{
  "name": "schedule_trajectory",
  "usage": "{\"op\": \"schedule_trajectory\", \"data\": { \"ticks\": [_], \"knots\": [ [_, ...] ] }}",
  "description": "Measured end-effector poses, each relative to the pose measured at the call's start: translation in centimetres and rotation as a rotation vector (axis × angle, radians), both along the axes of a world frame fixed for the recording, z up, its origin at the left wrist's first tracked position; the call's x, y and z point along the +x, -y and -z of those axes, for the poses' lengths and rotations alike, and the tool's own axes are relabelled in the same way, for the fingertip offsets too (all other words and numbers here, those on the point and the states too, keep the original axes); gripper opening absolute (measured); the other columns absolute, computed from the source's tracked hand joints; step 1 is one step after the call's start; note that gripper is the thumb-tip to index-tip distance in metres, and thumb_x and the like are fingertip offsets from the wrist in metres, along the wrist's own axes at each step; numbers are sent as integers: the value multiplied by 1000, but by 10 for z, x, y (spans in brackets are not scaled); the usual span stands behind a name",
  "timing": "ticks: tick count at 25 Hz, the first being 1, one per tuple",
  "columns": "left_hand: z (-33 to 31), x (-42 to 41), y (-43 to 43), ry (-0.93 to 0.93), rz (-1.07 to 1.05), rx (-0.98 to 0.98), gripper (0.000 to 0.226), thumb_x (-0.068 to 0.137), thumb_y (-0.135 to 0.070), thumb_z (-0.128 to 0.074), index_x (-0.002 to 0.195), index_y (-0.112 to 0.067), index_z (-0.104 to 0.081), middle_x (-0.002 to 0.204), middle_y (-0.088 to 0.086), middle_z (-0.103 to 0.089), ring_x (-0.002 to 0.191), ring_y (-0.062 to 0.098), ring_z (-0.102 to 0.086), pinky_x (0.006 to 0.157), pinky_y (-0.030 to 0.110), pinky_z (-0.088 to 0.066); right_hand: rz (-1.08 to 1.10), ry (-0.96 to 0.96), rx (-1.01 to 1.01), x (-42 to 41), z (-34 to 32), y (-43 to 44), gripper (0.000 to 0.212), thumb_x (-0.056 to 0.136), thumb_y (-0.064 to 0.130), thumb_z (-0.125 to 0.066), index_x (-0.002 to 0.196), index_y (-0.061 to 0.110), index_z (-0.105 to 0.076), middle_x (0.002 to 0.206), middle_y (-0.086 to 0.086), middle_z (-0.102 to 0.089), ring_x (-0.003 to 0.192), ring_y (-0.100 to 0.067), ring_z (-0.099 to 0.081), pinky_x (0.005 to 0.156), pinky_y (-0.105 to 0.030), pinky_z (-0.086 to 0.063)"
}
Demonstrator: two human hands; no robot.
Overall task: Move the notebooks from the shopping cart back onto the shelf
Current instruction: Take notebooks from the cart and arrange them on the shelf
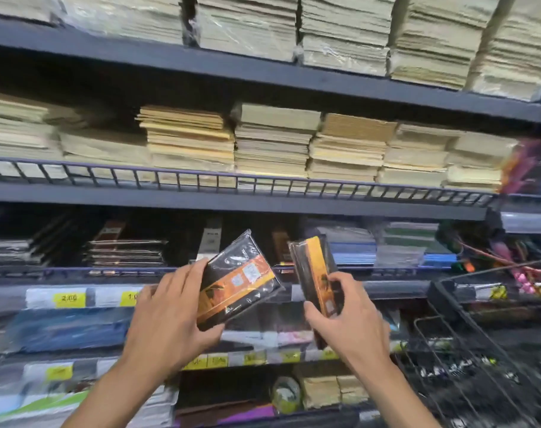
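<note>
The left hand [170, 310] is gripping the first notebook [241, 279] at its lower left corner, with the thumb curling under the bottom edge and the fingers lying along the left side. This plastic-wrapped black-and-orange notebook is showing its cover to the camera, and its long axis is running from lower left to upper right.

The right hand [346, 316] is gripping the second notebook [314, 270] near its lower end, with the thumb on the near side and the fingers curling around the far edge. This notebook is presenting mostly its narrow edge. Its long axis is standing almost upright, with the top leaning slightly left.

Both notebooks are being held in the air in front of the shelf [77, 271], apart from each other. The wire shopping cart [445, 299] is sitting at lower right.

Behind the hands, the shelf is carrying flat dark notebook stacks [125, 251], and yellow price labels [69, 298] are lining its front edge. Above, tan paper stacks [272, 143] are filling the higher shelves.
</note>
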State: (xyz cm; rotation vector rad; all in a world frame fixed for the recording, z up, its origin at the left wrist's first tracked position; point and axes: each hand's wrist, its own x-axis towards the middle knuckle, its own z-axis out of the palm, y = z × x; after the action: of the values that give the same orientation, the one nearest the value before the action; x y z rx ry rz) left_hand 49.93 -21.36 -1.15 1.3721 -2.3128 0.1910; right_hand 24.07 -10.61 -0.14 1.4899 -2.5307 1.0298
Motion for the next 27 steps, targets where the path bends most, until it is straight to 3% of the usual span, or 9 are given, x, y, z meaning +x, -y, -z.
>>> {"op": "schedule_trajectory", "data": {
  "ticks": [4,10,14,16,20,24,27],
  "knots": [
    [18,-7,11,-53,22,26,113,63,-72,-70,155,-25,-22,146,-5,-47,129,18,-49,101,43,-44,27,-112,73,-8,-20,24,56,71,74,-54,121,47,-51,115,21,-61,107,-14,-61,80,-36,-42],
    [33,-3,21,-58,24,35,115,65,-73,-68,157,-30,-15,149,-9,-42,133,15,-44,104,41,-40,24,-396,266,-10,-60,88,58,67,75,-48,98,29,-66,92,1,-69,90,-29,-65,70,-34,-42],
    [34,-1,24,-52,35,30,115,66,-71,-68,158,-32,-13,151,-10,-41,134,13,-42,105,41,-38,14,-507,380,2,-73,125,67,78,80,-40,96,22,-67,84,0,-63,81,-26,-61,67,-33,-41],
    [33,-1,24,-55,36,31,115,66,-71,-68,158,-32,-11,152,-11,-40,135,13,-41,105,40,-37,21,-560,464,8,-75,142,72,84,82,-33,102,22,-70,89,1,-63,86,-24,-61,70,-34,-38],
    [31,0,23,-45,49,7,116,69,-73,-66,158,-33,-3,155,-13,-33,138,11,-35,109,37,-33,49,-560,569,11,-71,162,73,89,81,-31,130,27,-60,124,1,-63,118,-27,-59,79,-35,-34],
    [27,2,20,-29,47,-10,115,70,-74,-64,158,-32,-3,156,-14,-31,139,10,-34,109,36,-32,41,-531,558,3,-51,166,67,93,74,-35,126,23,-62,112,-1,-64,111,-27,-63,76,-35,-39],
    [22,5,19,-17,55,-17,112,69,-73,-62,158,-32,-6,154,-15,-33,138,10,-35,110,36,-32,-17,-477,450,-6,-42,165,66,99,66,-26,129,18,-60,123,-10,-65,114,-34,-62,80,-39,-44]
  ]
}}
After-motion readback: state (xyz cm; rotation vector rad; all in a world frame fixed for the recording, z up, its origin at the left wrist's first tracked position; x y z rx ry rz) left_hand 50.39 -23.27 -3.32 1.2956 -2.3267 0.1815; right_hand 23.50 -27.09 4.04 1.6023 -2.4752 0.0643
